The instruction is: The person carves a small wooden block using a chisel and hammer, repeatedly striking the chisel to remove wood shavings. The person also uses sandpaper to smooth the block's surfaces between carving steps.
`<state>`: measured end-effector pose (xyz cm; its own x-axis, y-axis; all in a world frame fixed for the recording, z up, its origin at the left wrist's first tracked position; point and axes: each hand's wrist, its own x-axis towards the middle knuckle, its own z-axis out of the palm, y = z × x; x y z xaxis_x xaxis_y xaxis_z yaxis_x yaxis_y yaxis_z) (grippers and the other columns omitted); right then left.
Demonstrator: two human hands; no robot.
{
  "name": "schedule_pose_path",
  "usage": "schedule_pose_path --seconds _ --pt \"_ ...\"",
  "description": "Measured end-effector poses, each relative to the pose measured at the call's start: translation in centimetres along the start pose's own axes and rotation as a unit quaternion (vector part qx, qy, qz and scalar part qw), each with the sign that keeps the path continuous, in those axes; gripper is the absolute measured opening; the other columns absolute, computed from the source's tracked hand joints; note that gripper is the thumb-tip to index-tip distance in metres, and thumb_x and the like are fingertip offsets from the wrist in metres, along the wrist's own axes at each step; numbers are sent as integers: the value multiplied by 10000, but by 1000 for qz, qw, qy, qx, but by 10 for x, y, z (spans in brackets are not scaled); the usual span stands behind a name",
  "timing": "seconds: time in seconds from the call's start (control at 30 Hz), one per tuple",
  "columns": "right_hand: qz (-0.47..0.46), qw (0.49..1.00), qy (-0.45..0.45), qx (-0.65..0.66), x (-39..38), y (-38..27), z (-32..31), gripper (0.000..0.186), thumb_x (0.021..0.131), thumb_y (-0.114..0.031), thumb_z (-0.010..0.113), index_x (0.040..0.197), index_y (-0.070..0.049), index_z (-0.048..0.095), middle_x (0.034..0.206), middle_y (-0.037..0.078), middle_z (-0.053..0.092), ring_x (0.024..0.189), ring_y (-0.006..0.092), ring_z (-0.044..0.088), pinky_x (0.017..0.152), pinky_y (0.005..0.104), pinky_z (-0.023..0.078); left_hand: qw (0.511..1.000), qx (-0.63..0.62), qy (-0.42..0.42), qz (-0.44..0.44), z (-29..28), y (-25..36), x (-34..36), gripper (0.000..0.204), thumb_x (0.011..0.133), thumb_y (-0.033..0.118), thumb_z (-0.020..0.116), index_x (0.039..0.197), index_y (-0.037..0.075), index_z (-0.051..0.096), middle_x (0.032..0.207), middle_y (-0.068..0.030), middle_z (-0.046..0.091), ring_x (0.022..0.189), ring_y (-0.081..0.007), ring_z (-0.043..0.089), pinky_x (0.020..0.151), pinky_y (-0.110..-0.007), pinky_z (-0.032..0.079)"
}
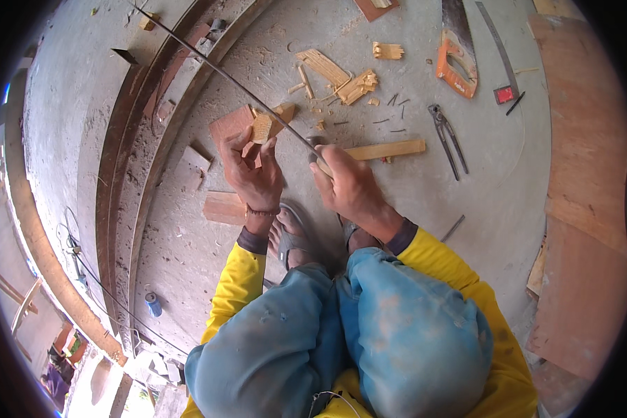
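My left hand (253,171) pinches a small pale wood block (262,128) between thumb and fingers, its rough end grain showing. Just beyond it is another angled wood piece (283,115), and a reddish board piece (231,125) lies by the fingers. My right hand (352,182) is closed round the near end of a long thin dark metal tool (230,78). The tool slants up to the far left, passing close to the block; whether they touch I cannot tell. Its grip is mostly hidden. Behind my right hand lies a pale wooden strip (386,149), partly covered.
Split wood pieces (327,68) and several loose nails (399,104) lie ahead. Pincers (447,136), an orange-handled handsaw (458,63) and a square (500,52) lie to the right. Reddish boards (585,292) line the right side; a curved-looking metal channel (143,160) runs left.
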<state>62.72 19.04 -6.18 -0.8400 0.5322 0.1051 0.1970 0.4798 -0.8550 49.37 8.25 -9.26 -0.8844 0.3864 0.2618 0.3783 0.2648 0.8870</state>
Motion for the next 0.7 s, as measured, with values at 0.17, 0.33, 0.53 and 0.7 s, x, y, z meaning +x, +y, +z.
schedule_pose_path --seconds 0.17,0.33,0.53,0.7 --pt "113 990 -86 18 -3 15 0 204 944 -124 631 1037 -12 488 824 230 595 771 471 622 606 509 469 1000 1 -12 15 -2 0 0 292 918 27 715 1143 -41 543 1129 -104 531 1052 -168 607 849 -292 599" --pt "37 999 -24 16 -1 -4 -3 228 944 -117 623 1080 -4 479 824 268 610 789 481 620 615 527 463 1000 0 -1 0 -3 -2 1 299 916 26 718 1144 -40 537 1124 -103 531 1061 -165 607 830 -288 606" --pt "109 991 -82 -1 -6 17 0 205 945 -119 627 1052 -6 494 772 244 582 768 472 613 608 515 468 1000 -5 -16 15 -1 0 1 296 918 23 712 1139 -42 527 1112 -101 532 1055 -167 613 850 -306 620" --pt "57 998 -30 20 1 -8 -11 226 950 -115 616 1093 2 486 803 271 609 767 484 613 608 522 473 1000 -5 3 9 -1 0 2 305 910 26 723 1141 -33 532 1101 -104 539 1058 -169 612 828 -294 620"
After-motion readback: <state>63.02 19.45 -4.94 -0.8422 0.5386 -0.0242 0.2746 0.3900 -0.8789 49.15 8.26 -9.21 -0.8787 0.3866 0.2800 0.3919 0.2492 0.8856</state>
